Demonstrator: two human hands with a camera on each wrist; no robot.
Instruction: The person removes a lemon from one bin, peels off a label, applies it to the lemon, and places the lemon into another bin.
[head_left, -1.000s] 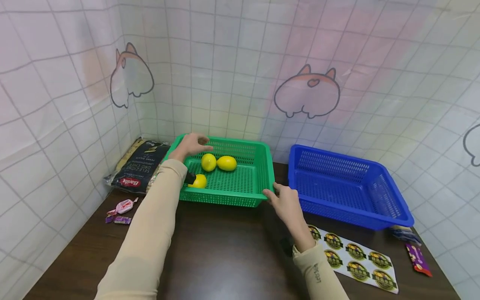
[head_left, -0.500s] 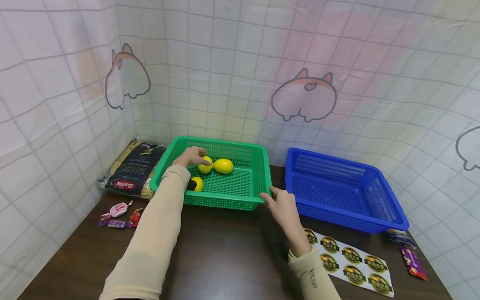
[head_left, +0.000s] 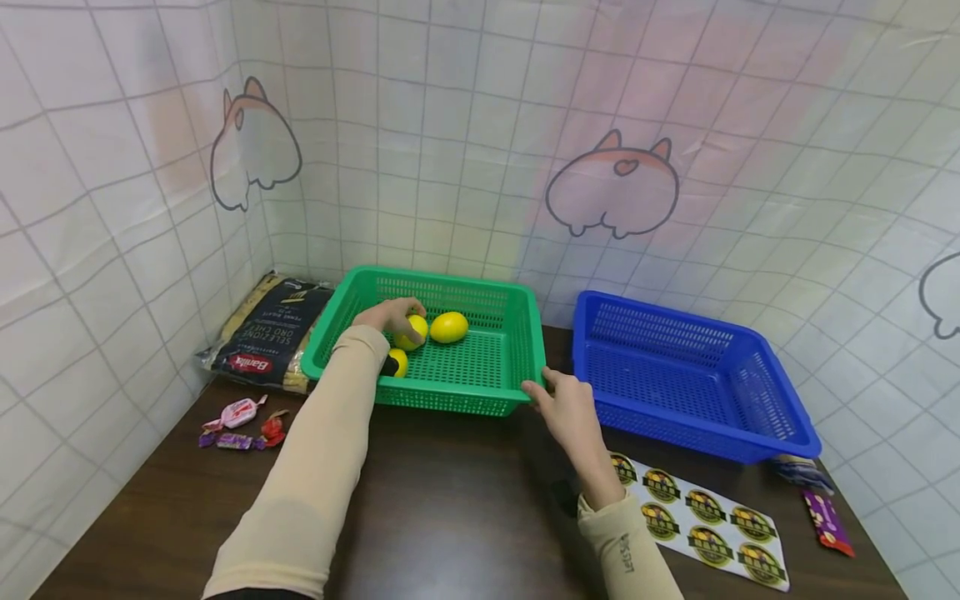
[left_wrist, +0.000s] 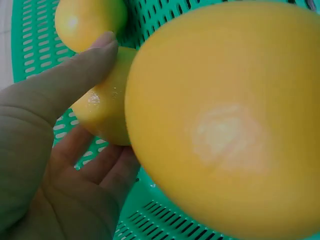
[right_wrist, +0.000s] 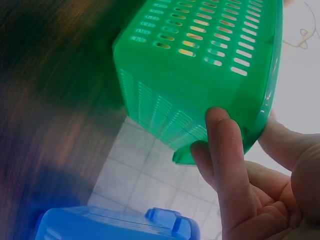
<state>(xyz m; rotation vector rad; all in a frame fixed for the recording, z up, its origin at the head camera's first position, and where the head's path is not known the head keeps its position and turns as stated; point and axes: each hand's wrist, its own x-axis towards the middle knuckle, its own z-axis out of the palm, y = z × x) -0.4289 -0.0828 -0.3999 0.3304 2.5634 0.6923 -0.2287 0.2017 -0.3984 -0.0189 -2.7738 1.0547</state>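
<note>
Three yellow lemons lie in the green plastic basket (head_left: 450, 398) in the head view. My left hand (head_left: 387, 317) reaches over its left side and holds the back-left lemon (head_left: 412, 333). In the left wrist view the thumb lies along the top of this lemon (left_wrist: 102, 107), with the fingers curled beneath it. Right of it sits a second lemon (head_left: 449, 327); the front lemon (head_left: 400, 362) is partly covered by the left wrist. My right hand (head_left: 570, 417) grips the basket's front right corner, thumb over the rim (right_wrist: 270, 85) and fingers against the outer wall.
A blue basket (head_left: 697, 433) stands to the right, close to the green one. In front of it lies a sticker sheet (head_left: 705, 521), with a purple snack packet (head_left: 828, 522) beyond. On the left are a Barilla pasta bag (head_left: 270, 333) and several wrapped candies (head_left: 240, 412).
My left hand has come down from above the basket's back left part onto the back-left lemon, and its fingers have closed round it. The right hand stays on the corner.
</note>
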